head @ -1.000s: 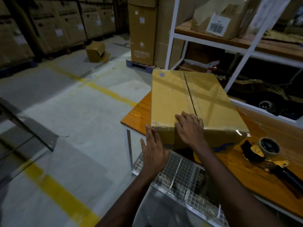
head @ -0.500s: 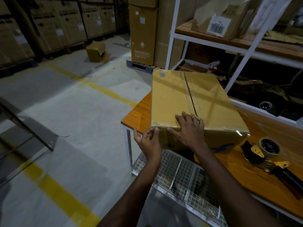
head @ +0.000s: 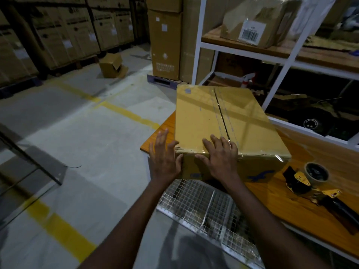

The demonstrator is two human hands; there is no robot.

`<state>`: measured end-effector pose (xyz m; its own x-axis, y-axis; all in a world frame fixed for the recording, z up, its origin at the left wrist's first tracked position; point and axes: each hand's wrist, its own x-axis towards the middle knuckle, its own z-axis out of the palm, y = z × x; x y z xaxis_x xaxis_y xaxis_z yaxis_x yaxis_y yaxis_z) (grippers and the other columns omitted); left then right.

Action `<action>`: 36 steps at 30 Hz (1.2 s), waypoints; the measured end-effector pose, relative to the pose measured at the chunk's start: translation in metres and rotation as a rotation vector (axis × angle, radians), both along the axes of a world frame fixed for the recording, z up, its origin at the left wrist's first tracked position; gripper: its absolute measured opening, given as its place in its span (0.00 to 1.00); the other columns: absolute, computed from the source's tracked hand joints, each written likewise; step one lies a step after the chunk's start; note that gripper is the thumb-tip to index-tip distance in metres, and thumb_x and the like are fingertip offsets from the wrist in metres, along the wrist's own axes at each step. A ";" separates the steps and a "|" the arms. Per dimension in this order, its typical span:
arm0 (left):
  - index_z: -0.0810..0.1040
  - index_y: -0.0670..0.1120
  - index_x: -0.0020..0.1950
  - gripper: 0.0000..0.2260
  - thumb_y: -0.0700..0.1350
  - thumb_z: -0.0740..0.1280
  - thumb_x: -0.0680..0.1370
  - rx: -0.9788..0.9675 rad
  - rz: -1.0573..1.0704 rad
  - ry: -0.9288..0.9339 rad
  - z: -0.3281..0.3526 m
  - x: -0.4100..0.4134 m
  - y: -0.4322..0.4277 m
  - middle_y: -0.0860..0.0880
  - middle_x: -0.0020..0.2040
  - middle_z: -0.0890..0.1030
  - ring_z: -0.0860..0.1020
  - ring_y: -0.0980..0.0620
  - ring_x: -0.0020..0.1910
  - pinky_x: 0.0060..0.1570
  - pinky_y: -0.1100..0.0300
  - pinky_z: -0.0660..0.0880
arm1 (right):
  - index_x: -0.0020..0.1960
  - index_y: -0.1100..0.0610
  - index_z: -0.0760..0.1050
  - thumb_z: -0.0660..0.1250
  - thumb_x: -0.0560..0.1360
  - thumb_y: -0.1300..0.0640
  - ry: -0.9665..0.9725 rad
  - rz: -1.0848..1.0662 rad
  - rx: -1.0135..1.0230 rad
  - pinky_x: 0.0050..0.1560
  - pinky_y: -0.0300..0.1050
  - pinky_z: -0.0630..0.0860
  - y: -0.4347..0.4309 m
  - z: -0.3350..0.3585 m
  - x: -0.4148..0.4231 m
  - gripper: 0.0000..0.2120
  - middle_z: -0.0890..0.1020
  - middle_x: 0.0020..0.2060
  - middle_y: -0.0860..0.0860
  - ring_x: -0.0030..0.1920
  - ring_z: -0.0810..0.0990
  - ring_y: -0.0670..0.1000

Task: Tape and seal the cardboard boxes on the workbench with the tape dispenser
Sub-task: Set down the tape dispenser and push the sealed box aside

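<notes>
Box [head: 198,115] pressed by left hand [head: 165,159], right hand [head: 221,159].

I can read no word or number clearly. The barcode label [head: 250,33] on the parcel [head: 275,14] up on the shelf [head: 330,56] has digits too small to read. My cardboard box [head: 202,117] bears a blue mark [head: 261,174] on its front. The tall carton [head: 165,35] has blurred print.

left hand [head: 165,161] flat, fingers straight, right hand [head: 220,159] palm down
</notes>
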<state>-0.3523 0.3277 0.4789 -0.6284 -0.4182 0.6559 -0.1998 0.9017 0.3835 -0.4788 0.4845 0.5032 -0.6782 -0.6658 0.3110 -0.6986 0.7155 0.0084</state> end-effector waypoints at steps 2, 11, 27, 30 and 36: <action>0.64 0.46 0.74 0.27 0.47 0.64 0.75 -0.201 -0.197 -0.153 0.011 -0.007 -0.017 0.42 0.80 0.55 0.53 0.41 0.79 0.70 0.32 0.56 | 0.68 0.49 0.71 0.51 0.77 0.32 0.030 0.051 -0.077 0.66 0.62 0.62 0.001 -0.004 0.000 0.29 0.73 0.70 0.53 0.69 0.70 0.59; 0.58 0.46 0.80 0.37 0.66 0.35 0.80 -0.427 -0.397 -0.674 0.032 -0.045 -0.029 0.45 0.79 0.60 0.59 0.42 0.77 0.72 0.38 0.60 | 0.74 0.55 0.64 0.59 0.74 0.41 0.041 0.094 -0.386 0.74 0.65 0.53 0.011 -0.030 0.004 0.32 0.61 0.77 0.57 0.77 0.57 0.60; 0.65 0.45 0.77 0.29 0.62 0.49 0.82 -0.431 -0.383 -0.644 0.025 -0.047 -0.028 0.44 0.76 0.66 0.66 0.40 0.74 0.69 0.40 0.65 | 0.77 0.53 0.58 0.55 0.76 0.43 0.040 -0.304 -0.667 0.75 0.66 0.50 0.034 -0.037 -0.049 0.31 0.57 0.79 0.57 0.78 0.53 0.60; 0.65 0.45 0.77 0.29 0.62 0.49 0.83 -0.439 -0.376 -0.661 0.027 -0.049 -0.027 0.44 0.76 0.66 0.66 0.39 0.74 0.69 0.40 0.64 | 0.79 0.55 0.54 0.54 0.76 0.41 -0.011 -0.429 -0.737 0.76 0.63 0.46 0.051 -0.044 -0.055 0.35 0.53 0.79 0.58 0.79 0.48 0.60; 0.62 0.48 0.78 0.33 0.65 0.42 0.81 -0.422 -0.308 -0.724 0.035 -0.046 -0.021 0.46 0.78 0.62 0.62 0.42 0.76 0.71 0.37 0.58 | 0.81 0.51 0.43 0.48 0.78 0.38 -0.240 -0.692 -0.942 0.75 0.65 0.43 0.058 -0.039 -0.037 0.36 0.44 0.80 0.55 0.79 0.44 0.59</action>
